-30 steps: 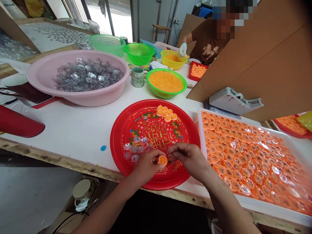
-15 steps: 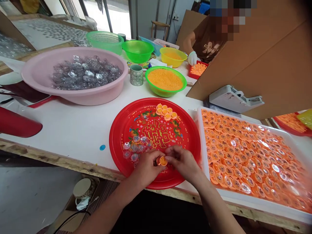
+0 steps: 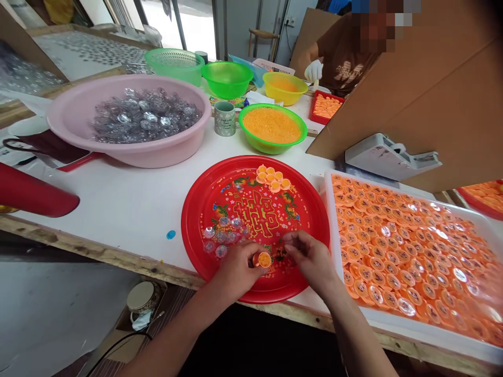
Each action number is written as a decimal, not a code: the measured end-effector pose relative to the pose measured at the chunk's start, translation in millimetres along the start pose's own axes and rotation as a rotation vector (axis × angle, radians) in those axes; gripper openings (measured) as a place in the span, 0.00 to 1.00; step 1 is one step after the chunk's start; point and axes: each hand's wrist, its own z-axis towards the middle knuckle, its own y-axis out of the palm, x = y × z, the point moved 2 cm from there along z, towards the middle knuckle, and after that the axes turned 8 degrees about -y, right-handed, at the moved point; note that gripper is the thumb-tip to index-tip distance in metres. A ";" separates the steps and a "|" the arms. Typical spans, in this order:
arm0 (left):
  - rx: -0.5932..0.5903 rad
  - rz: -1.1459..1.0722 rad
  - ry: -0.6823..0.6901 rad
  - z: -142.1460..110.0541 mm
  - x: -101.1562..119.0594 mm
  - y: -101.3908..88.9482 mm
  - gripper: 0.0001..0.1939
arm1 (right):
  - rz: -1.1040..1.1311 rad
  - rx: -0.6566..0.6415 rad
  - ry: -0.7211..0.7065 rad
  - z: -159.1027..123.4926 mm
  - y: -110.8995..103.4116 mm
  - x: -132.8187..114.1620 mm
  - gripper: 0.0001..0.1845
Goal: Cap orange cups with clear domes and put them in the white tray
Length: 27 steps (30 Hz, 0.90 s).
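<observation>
1. White-topped table (image 3: pixel 129 204) with a raw wooden edge.
2. Cardboard panel (image 3: pixel 444 104) on the right, partly hiding a co-worker (image 3: pixel 341 60).
3. Rectangular white tray (image 3: pixel 333 222) at right, full of orange pieces (image 3: pixel 396 256).
4. Pink basin (image 3: pixel 165 155) at far left, heaped with clear plastic pieces (image 3: pixel 147 118).
5. Round red tray (image 3: pixel 196 209), centre, bearing clear discs (image 3: pixel 223 237) and filled orange cups (image 3: pixel 272 178).
6. Green bowl (image 3: pixel 271 148) of orange granules (image 3: pixel 271 125) beyond it.
7. Left hand (image 3: pixel 238 267), thumb and fingers pinching a small orange cup.
8. Right hand (image 3: pixel 314 259) beside the cup, apart from it, fingers curled; whether its fingertips hold anything, I cannot tell.
9. Small orange cup (image 3: pixel 264 260), above the red tray's near half: open mouth facing right and up towards the wearer, long axis slanting likewise, left side covered by fingers.
</observation>
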 end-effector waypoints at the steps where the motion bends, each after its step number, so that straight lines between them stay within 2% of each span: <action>1: 0.001 0.008 0.005 -0.1 -0.5 -0.7 0.10 | -0.006 0.004 0.009 -0.6 -2.0 1.2 0.09; 5: 0.004 0.041 0.048 0.3 -1.3 0.9 0.07 | 0.036 -0.053 -0.019 -4.4 7.9 -8.4 0.10; 7: 0.007 0.054 0.069 -0.1 -1.4 2.6 0.05 | 0.077 -0.104 -0.037 -5.6 17.5 -13.6 0.08; 9: 0.020 0.063 0.078 -1.0 -2.1 3.4 0.06 | 0.152 -0.095 -0.018 -6.2 21.1 -12.5 0.06; 12: 0.052 0.070 0.064 -1.3 -3.7 3.0 0.10 | 0.219 0.010 0.049 -7.0 12.8 -1.6 0.09; 16: 0.059 0.054 0.042 1.3 -1.3 -0.1 0.10 | 0.066 0.043 0.041 -9.0 -0.1 8.4 0.11; 19: 0.069 0.015 0.025 2.3 5.3 -12.2 0.08 | -0.079 0.021 -0.046 -9.0 -0.5 8.1 0.07; 22: 0.146 -0.073 -0.081 -0.4 10.2 -33.5 0.10 | -0.144 0.010 -0.107 -7.2 5.0 6.0 0.05; 25: 0.217 -0.126 -0.199 -5.6 12.5 -50.2 0.15 | -0.134 -0.065 -0.189 -7.1 18.6 1.1 0.07; 27: 0.215 -0.136 -0.226 -8.2 13.7 -53.9 0.17 | -0.168 -0.125 -0.270 -9.2 30.9 -3.6 0.12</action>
